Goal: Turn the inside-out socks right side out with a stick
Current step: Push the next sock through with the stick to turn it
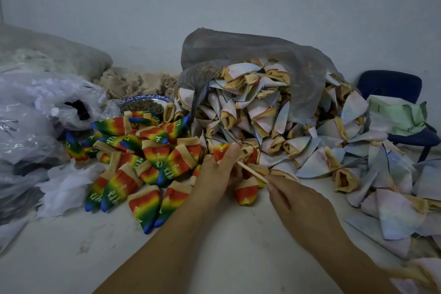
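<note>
My left hand point(216, 170) grips a rainbow sock point(221, 150) at the middle of the table, thumb on top of the fabric. My right hand point(298, 200) pinches the near end of a thin wooden stick point(253, 172), whose far end runs into the sock under my left thumb. A heap of rainbow socks point(143, 169), right side out, lies to the left. A big heap of pale inside-out socks point(274, 124) with tan cuffs spills from a grey plastic bag point(238, 48) behind my hands and spreads to the right.
Clear plastic bags point(35, 107) and white tissue point(64, 186) pile up on the left. A blue-rimmed bowl point(143, 101) sits behind the rainbow heap. A dark blue chair point(393, 88) stands at the right by the white wall. The white tabletop point(71, 258) shows in front.
</note>
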Tool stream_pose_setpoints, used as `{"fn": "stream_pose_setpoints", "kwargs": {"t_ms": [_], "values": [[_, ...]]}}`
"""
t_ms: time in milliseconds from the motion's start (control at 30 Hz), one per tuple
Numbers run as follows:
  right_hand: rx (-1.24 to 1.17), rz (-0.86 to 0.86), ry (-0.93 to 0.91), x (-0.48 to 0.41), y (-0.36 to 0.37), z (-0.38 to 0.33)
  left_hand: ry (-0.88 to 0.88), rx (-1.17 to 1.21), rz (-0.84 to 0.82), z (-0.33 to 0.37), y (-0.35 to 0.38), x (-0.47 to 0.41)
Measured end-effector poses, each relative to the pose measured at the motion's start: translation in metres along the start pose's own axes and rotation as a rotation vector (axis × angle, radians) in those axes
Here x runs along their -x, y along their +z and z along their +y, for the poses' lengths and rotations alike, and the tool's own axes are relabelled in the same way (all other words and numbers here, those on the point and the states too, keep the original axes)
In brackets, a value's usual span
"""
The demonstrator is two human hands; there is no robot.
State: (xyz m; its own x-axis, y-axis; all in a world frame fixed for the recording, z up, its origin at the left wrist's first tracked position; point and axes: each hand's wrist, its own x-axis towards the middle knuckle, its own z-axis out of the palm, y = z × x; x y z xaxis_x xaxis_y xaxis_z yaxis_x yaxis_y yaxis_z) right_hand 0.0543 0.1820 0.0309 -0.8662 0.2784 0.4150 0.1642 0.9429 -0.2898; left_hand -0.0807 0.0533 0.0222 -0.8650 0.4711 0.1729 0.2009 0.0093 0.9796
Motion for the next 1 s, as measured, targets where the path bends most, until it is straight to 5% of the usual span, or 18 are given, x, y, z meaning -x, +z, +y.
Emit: {"fn": "stream_pose_setpoints", "kwargs": {"t_ms": [200,633,1000], "values": [[-0.055,-0.030,0.002,0.000,-0.003,-0.003,0.105,-0.070,0.109,0.006,0.000,0.007],[-0.019,-0.021,0.003,-0.002,-0.012,0.003,0.042,-0.155,-0.017,0.008,0.011,0.006],[-0.554,-0.131,0.114,-0.002,0.000,-0.016,0.133,-0.231,0.045,0.017,0.020,0.017]]}}
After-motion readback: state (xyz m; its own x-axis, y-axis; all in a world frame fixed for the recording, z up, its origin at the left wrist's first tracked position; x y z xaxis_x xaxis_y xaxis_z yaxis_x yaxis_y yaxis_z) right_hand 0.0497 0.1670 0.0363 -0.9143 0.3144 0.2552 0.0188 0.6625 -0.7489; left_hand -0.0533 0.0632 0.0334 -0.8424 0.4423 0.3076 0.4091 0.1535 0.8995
